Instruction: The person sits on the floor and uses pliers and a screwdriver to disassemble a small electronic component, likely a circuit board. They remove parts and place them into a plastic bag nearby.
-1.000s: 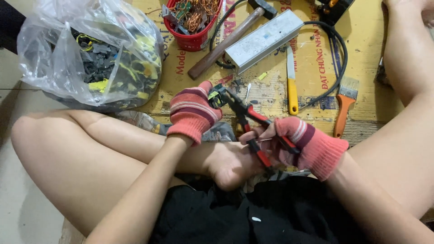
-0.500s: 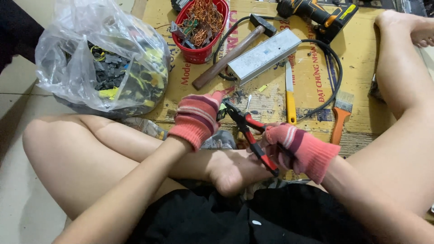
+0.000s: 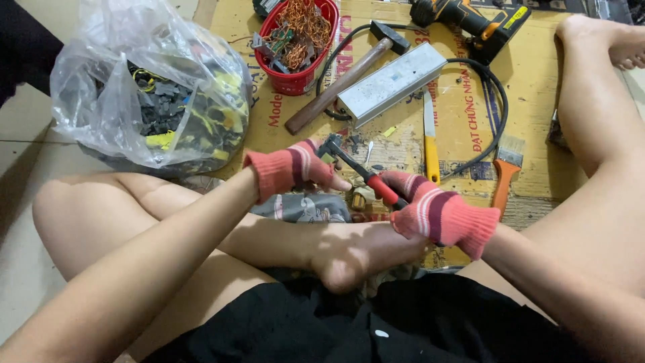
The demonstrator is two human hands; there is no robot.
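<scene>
Both my hands wear pink striped knit gloves. My right hand (image 3: 437, 212) grips the red handles of a pair of pliers (image 3: 359, 169), whose dark jaws point up and left. My left hand (image 3: 292, 168) is closed right at the plier jaws, pinching a small part that the glove mostly hides. A small brass-coloured piece (image 3: 358, 200) lies just below the pliers, above my crossed legs.
On the cardboard sheet (image 3: 537, 168) lie a hammer (image 3: 346, 74), a grey metal box (image 3: 393, 82) with a black cable, a yellow utility knife (image 3: 431, 144), an orange-handled brush (image 3: 505, 176) and a cordless drill (image 3: 470, 23). A red basket (image 3: 295, 44) holds copper wire scraps. A clear plastic bag (image 3: 151, 91) of dark parts sits at left.
The pliers have tilted lower and my hands have moved closer together. The view has shifted down, so the basket and the drill show more fully.
</scene>
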